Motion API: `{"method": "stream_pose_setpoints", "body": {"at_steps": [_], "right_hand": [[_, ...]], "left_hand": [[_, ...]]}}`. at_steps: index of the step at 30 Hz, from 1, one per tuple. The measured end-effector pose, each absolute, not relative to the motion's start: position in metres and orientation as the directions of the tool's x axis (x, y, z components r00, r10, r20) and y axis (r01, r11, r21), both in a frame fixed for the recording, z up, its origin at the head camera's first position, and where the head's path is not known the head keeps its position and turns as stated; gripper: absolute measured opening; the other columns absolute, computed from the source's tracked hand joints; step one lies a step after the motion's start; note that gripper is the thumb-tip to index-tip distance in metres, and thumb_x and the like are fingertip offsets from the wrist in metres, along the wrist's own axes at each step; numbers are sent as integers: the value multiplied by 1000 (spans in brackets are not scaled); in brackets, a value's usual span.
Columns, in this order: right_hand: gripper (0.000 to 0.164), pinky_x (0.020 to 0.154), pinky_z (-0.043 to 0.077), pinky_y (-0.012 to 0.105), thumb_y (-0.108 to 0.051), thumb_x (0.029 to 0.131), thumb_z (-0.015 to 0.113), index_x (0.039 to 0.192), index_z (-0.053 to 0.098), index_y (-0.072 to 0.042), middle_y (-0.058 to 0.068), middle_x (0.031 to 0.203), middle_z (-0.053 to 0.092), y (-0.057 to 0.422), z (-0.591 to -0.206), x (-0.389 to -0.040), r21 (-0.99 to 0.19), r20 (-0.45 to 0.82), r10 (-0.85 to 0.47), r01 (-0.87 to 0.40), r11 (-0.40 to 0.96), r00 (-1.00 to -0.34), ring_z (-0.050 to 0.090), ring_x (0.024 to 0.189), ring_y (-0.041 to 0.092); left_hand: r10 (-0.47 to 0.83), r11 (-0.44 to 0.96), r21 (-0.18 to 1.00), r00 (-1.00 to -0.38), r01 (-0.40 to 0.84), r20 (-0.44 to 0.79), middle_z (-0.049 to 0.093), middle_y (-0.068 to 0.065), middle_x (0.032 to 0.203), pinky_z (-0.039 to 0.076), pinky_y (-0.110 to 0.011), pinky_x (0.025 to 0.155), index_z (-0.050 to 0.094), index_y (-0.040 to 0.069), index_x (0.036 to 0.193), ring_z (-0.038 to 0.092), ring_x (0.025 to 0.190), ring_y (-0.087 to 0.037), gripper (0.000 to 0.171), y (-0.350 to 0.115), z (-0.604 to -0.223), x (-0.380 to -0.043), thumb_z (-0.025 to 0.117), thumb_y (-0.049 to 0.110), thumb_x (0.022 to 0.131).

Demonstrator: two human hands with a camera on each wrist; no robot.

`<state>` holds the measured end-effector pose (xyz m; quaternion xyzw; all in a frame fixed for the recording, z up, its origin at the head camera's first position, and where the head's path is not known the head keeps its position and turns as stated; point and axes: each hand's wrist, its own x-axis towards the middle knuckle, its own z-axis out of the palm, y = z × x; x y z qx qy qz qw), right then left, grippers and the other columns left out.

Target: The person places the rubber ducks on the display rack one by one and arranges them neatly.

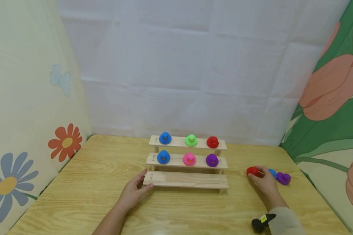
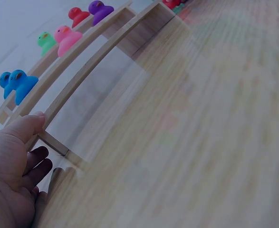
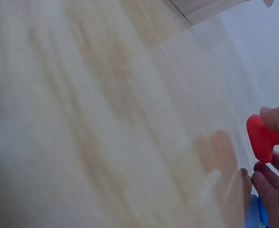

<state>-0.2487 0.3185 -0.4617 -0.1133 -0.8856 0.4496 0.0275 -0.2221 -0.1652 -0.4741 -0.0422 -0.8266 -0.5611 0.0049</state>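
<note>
A three-tier wooden display stand (image 1: 185, 180) stands on the table. My left hand (image 1: 132, 193) holds the left end of its lowest tier, thumb at the front corner and forefinger at the back corner. In my right hand (image 1: 266, 181), a red rubber duck (image 3: 260, 140) is pinched between thumb and fingers, right of the stand. Just beyond that hand are a blue duck (image 1: 272, 173), partly hidden, and a purple duck (image 1: 283, 178). On the top tier sit blue (image 1: 165, 138), green (image 1: 191, 140) and red (image 1: 212, 142) ducks; the middle tier bears blue (image 1: 163, 157), pink (image 1: 189, 159) and purple (image 1: 212, 160) ones.
The wood-grain table (image 1: 191, 212) reaches back to a white cloth backdrop (image 1: 176, 65). Flower-printed panels flank it at left (image 1: 23, 98) and right (image 1: 332, 91). A black device with a yellow label (image 1: 260, 224) is at the right wrist.
</note>
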Motion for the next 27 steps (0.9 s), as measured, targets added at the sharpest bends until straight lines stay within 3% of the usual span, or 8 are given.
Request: {"method": "stream_pose_setpoints", "body": {"at_steps": [4,8,14,20,24,27], "right_hand": [[58,99,46,36,-26,93,67,138,43,3,33,141,46,312,-461,-245,-849,-48,247,170,500,-968,49,128,44],[59,83,43,15,-26,92,69,138,43,1,29,141,45,304,-459,-239,-881,-66,262,179,438,-963,48,128,40],[59,79,46,9,-20,93,68,142,41,0,26,142,44,290,-456,-231,-933,-61,267,150,326,-962,45,129,35],[57,78,41,4,-19,94,67,141,43,3,25,146,42,279,-453,-226,-917,9,253,92,388,-968,47,131,38],[54,78,44,5,-15,93,68,139,47,2,23,143,47,272,-452,-222,-922,30,269,77,379,-963,57,115,16],[51,78,47,7,-12,90,70,136,52,2,22,139,52,267,-452,-220,-928,55,280,55,369,-958,54,98,-5]], "left_hand": [[64,373,925,-997,70,49,61,-21,133,32,-52,115,34,-3,149,49,133,-37,73,-165,-474,-223,71,21,91],[65,380,922,-997,68,47,60,-22,133,33,-53,114,34,-3,149,49,132,-38,73,-166,-475,-223,71,21,91],[66,375,925,-997,69,47,60,-22,133,32,-53,115,34,-3,149,48,133,-38,73,-166,-475,-223,71,21,91],[64,382,921,-997,68,47,60,-22,133,33,-53,114,34,-3,149,48,133,-38,73,-166,-475,-223,71,21,91],[62,384,921,-997,69,49,61,-21,132,35,-51,113,34,-3,149,51,131,-36,73,-166,-476,-224,71,21,91],[65,382,922,-997,68,47,61,-21,132,35,-51,113,34,-3,149,51,131,-36,73,-166,-475,-223,71,21,91]]}}
